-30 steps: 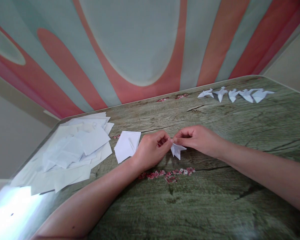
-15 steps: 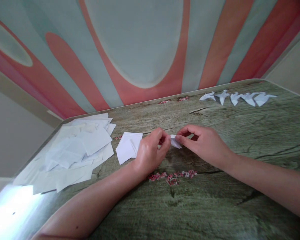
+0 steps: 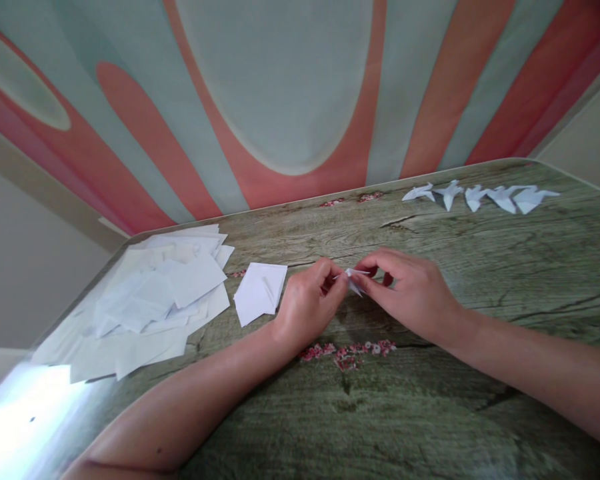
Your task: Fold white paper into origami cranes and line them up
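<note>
A small folded white paper piece is pinched between my two hands above the middle of the table, its points sticking out to the sides and downward. My left hand grips its left side between thumb and fingers. From the other side, my right hand holds it by thumb and fingertips. Parts of the paper are hidden behind the fingers. Just left of my left hand lies a small stack of folded white paper.
Several folded paper cranes stand in a row at the back right. A loose heap of white paper sheets covers the left side of the wood-patterned table. A wall with coral and grey-green patterns rises behind the table.
The folded paper between my hands has spread, with points now showing toward both sides. My left hand has shifted slightly right. The view has moved a little.
</note>
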Demonstrator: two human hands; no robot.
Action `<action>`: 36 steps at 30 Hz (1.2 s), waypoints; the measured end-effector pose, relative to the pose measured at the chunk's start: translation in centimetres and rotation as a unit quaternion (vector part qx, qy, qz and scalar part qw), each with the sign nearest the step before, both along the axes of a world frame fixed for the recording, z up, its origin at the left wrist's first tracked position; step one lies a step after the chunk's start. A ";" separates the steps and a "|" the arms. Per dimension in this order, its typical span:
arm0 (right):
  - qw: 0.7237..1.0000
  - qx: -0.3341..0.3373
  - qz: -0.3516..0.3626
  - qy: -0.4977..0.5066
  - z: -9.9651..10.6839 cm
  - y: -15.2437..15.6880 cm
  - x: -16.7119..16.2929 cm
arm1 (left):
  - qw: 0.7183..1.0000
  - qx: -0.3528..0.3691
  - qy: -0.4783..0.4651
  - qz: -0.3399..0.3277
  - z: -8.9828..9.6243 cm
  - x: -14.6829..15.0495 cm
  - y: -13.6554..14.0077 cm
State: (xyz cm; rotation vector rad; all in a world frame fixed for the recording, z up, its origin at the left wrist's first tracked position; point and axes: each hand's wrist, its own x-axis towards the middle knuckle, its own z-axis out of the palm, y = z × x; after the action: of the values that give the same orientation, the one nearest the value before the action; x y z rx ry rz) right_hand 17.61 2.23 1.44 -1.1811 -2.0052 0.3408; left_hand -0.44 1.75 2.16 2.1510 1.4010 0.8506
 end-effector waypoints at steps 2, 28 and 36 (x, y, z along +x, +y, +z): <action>1.000 -0.002 -0.006 0.004 0.0 -0.1 -0.2 | 1.000 0.026 0.000 -0.001 -0.1 0.1 -0.1; 0.997 -0.028 0.047 0.052 0.3 -0.2 -0.1 | 0.958 -0.196 -0.208 -0.026 -0.1 0.4 0.5; 0.997 -0.039 0.043 0.058 0.3 -0.1 0.0 | 0.983 -0.127 -0.121 -0.046 1.3 0.2 0.1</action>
State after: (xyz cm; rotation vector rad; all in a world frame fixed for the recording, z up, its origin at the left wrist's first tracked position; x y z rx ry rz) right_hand 17.63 2.15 1.74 -1.0984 -1.9614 0.5235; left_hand -0.26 1.82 3.46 1.8374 1.2079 0.8200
